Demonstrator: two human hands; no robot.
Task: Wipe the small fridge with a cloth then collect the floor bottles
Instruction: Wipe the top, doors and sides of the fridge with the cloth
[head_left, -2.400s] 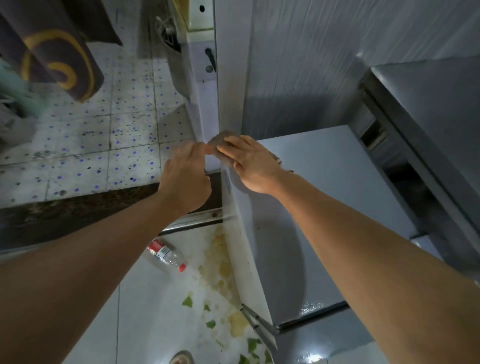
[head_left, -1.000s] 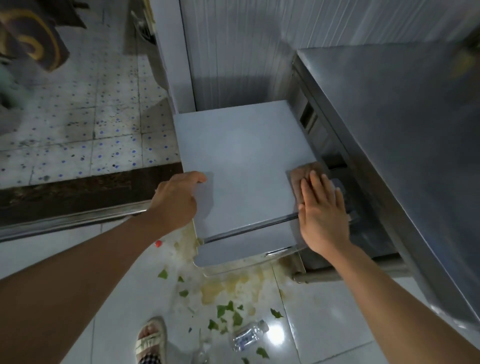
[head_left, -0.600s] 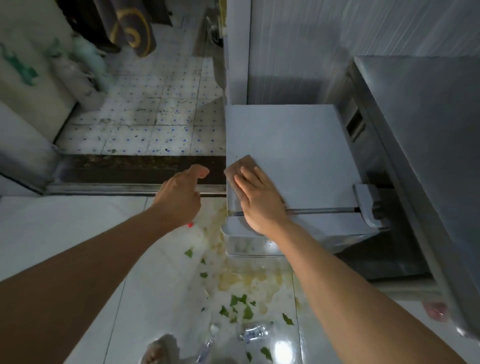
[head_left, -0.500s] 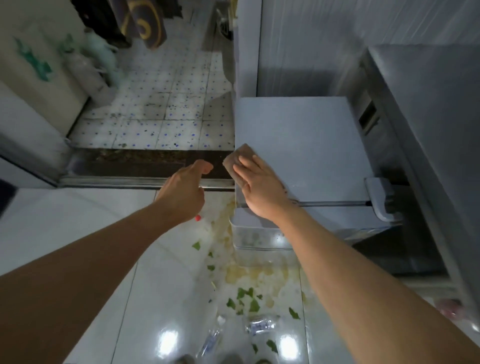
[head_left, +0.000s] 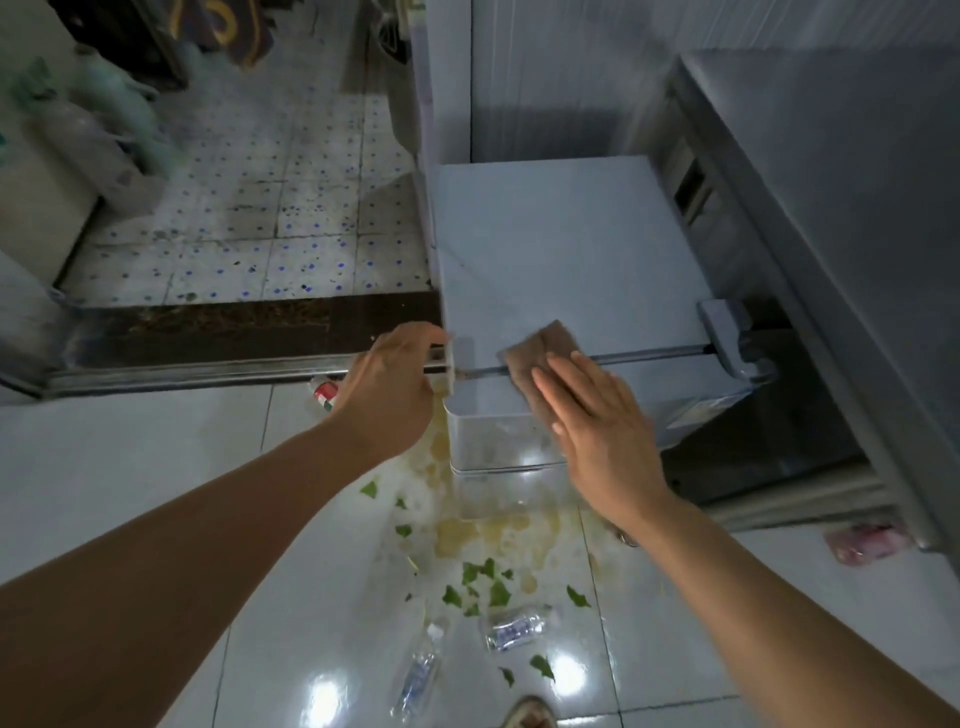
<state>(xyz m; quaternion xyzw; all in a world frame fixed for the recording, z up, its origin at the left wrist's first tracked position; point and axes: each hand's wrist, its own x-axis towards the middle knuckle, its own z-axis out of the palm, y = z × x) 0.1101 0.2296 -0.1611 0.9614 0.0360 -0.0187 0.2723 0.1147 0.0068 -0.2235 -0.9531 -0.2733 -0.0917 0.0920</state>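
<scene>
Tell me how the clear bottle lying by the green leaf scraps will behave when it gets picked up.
The clear bottle looks empty and thin-walled, so it is probably very light and may crumple under a firm grip. It lies on its side on glossy floor tiles, so a nudge would likely roll or skid it. The spill nearby may leave it slippery.

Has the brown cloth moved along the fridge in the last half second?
Yes. The cloth slid right along the fridge's front edge, away from its left corner.

Brown cloth (head_left: 540, 358); pale grey fridge (head_left: 561, 244); blue-dotted tiles (head_left: 270, 208); green leaf scraps (head_left: 483, 587).
</scene>
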